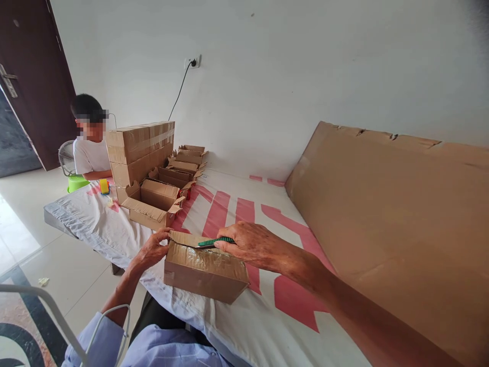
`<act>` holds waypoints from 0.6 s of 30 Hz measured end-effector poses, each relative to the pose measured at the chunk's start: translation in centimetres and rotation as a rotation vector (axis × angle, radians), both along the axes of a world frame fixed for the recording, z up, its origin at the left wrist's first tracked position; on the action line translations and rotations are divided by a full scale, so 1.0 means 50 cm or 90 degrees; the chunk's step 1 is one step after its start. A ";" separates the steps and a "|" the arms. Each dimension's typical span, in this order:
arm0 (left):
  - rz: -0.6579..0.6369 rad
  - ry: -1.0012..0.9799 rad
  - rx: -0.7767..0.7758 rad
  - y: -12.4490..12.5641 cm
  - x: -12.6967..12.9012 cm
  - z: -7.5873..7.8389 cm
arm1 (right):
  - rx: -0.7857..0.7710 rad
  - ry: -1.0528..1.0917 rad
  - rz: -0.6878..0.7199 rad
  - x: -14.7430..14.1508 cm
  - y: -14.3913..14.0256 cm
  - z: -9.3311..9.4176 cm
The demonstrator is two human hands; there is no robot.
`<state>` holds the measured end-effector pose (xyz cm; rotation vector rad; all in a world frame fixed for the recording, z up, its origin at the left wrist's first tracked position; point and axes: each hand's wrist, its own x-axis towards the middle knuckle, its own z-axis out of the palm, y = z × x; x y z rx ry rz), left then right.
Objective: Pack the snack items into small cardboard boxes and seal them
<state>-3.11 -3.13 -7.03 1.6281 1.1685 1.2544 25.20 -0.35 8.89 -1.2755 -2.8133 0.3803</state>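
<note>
A cardboard box (206, 278) with clear tape over its top stands on the cloth-covered table, close to my body. My right hand (254, 244) is closed round a green utility knife (214, 242), whose front end lies along the seam at the top of the box. Against the far left corner of that box rests my left hand (155, 250), its fingers bent at the edge. Whether the blade is in the cardboard cannot be made out.
Open cardboard boxes (158, 199) stand in a row beyond, beside stacked closed boxes (132, 153). A large cardboard sheet (389, 204) leans at the right. A person (90, 148) sits at the table's far left end, near a yellow tape roll (104, 186). The table's cloth (225, 214) is white and red.
</note>
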 end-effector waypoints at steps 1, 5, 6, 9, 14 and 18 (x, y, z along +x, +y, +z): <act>0.000 -0.001 0.001 0.000 0.000 -0.001 | -0.005 -0.011 -0.007 -0.001 -0.001 0.004; 0.001 -0.023 0.007 0.002 0.003 -0.004 | -0.015 -0.049 -0.034 -0.002 -0.005 0.014; -0.001 -0.031 0.010 0.002 0.003 -0.004 | -0.013 -0.051 -0.035 -0.002 -0.006 0.016; -0.009 -0.042 0.022 0.002 0.003 -0.002 | -0.009 -0.054 -0.030 0.000 -0.008 0.018; -0.011 -0.034 0.001 0.000 0.003 0.007 | -0.016 -0.050 -0.036 -0.002 -0.015 0.024; -0.012 -0.037 -0.006 0.003 0.003 0.007 | -0.005 -0.056 -0.041 -0.005 -0.016 0.027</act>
